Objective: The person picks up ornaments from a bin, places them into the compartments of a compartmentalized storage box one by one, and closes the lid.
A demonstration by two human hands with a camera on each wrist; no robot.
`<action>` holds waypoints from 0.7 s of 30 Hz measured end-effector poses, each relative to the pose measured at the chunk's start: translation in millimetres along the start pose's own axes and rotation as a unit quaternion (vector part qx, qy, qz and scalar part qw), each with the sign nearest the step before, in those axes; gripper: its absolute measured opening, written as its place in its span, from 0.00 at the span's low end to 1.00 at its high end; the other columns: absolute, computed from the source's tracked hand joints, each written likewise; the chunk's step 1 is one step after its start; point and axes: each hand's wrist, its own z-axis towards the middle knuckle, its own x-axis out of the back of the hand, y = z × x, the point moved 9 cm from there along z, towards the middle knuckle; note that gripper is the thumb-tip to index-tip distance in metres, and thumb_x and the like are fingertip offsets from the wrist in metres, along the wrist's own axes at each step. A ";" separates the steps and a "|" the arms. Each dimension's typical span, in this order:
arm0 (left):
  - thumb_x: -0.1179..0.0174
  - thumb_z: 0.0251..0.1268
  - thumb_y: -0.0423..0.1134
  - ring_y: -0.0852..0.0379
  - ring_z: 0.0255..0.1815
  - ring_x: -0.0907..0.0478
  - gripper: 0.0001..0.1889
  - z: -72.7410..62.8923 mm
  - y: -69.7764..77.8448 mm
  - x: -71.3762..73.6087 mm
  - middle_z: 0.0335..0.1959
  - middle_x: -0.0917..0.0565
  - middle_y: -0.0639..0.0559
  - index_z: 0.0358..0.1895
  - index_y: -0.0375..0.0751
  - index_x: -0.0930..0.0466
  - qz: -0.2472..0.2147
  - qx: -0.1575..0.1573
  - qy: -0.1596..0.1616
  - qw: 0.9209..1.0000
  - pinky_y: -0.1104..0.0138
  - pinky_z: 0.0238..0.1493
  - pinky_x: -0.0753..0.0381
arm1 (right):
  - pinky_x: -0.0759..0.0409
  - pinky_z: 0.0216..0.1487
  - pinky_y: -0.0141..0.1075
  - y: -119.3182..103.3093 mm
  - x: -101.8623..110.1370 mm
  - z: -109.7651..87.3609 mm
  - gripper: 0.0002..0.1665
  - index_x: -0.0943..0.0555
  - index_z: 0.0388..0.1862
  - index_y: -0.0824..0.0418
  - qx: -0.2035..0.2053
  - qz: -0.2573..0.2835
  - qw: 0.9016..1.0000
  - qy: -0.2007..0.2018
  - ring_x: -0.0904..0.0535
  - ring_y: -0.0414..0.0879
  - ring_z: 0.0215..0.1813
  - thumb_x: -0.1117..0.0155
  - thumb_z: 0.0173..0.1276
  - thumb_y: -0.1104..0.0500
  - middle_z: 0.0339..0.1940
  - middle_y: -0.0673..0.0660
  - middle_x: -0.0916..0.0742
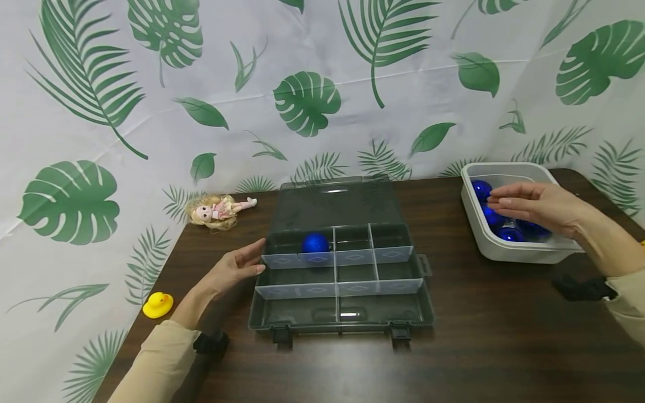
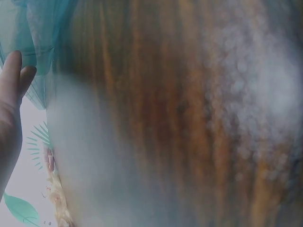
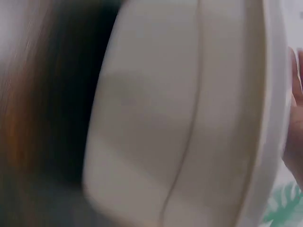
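A dark see-through organizer box (image 1: 302,308) lies with its lid folded back, split into several compartments by clear dividers. One glittery blue ball (image 1: 315,243) sits in its back left compartment. My left hand (image 1: 234,271) is at the box's left side, fingertips right at the wall, fingers extended. In the left wrist view, the left hand (image 2: 9,109) shows at the edge beside the tinted plastic. Over the white tub (image 1: 524,254) is my right hand (image 1: 546,204), its fingers loosely extended and nothing held. Several shiny blue balls (image 1: 482,190) lie in the tub, partly hidden by that hand.
A blond doll (image 1: 216,211) lies at the table's back left. On the left edge sits a yellow rubber duck (image 1: 158,305). Two black latches (image 1: 400,333) jut from the box's front. Behind the brown table (image 1: 484,336) hangs a leaf-print cloth (image 1: 403,73).
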 end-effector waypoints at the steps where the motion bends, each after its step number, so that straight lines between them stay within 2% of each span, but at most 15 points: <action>1: 0.42 0.64 0.31 0.35 0.71 0.50 0.38 -0.1 0.1 0.0 0.73 0.52 0.33 0.72 0.28 0.53 0.000 0.002 0.000 1.000 0.78 0.55 0.31 | 0.20 0.48 0.31 5.9 9.9 -3.9 0.16 0.19 0.49 0.51 -0.016 -0.031 0.999 0.010 0.17 0.38 0.49 0.49 0.72 0.67 0.46 0.46 0.14; 5: 0.41 0.64 0.31 0.36 0.72 0.50 0.38 0.1 0.8 -0.6 0.74 0.52 0.33 0.72 0.28 0.54 -0.001 0.005 -0.002 1.000 0.77 0.56 0.31 | 0.20 0.48 0.31 27.1 35.0 -14.8 0.14 0.21 0.51 0.49 -0.091 -0.131 0.987 0.026 0.18 0.35 0.48 0.44 0.70 0.62 0.44 0.40 0.15; 9: 0.42 0.64 0.30 0.35 0.71 0.51 0.38 -0.3 1.4 -0.6 0.73 0.53 0.32 0.72 0.27 0.54 -0.003 -0.001 -0.002 1.000 0.78 0.55 0.31 | 0.21 0.48 0.29 39.7 41.7 -17.0 0.14 0.22 0.53 0.51 -0.138 -0.185 0.973 0.009 0.19 0.31 0.47 0.43 0.70 0.58 0.43 0.37 0.16; 12: 0.43 0.64 0.30 0.33 0.71 0.52 0.38 -0.4 2.0 -1.2 0.73 0.53 0.31 0.72 0.25 0.54 -0.003 -0.007 -0.004 1.000 0.79 0.54 0.31 | 0.21 0.50 0.31 44.2 41.8 -16.7 0.17 0.25 0.57 0.56 -0.155 -0.227 0.962 -0.006 0.21 0.30 0.47 0.43 0.70 0.55 0.47 0.40 0.17; 14: 0.43 0.65 0.30 0.33 0.71 0.52 0.37 -0.5 2.6 -1.7 0.73 0.54 0.30 0.71 0.25 0.55 -0.004 -0.009 -0.005 1.000 0.79 0.54 0.31 | 0.21 0.53 0.37 44.4 39.6 -15.8 0.22 0.28 0.60 0.62 -0.152 -0.258 0.954 -0.018 0.21 0.34 0.49 0.44 0.71 0.54 0.52 0.49 0.18; 18: 0.43 0.64 0.30 0.34 0.71 0.51 0.38 -0.7 2.6 -1.4 0.73 0.53 0.31 0.72 0.26 0.54 -0.002 -0.005 -0.003 1.000 0.79 0.54 0.31 | 0.26 0.54 0.54 43.5 31.9 -13.9 0.28 0.32 0.63 0.69 -0.133 -0.314 0.939 -0.042 0.29 0.52 0.58 0.44 0.70 0.53 0.62 0.68 0.27; 21: 0.42 0.64 0.30 0.35 0.71 0.51 0.38 -0.6 1.3 -0.8 0.74 0.53 0.33 0.72 0.28 0.54 -0.001 0.002 -0.002 1.000 0.79 0.55 0.31 | 0.31 0.52 0.56 44.4 26.4 -13.4 0.28 0.32 0.63 0.70 -0.118 -0.327 0.936 -0.052 0.37 0.62 0.60 0.44 0.70 0.54 0.64 0.74 0.32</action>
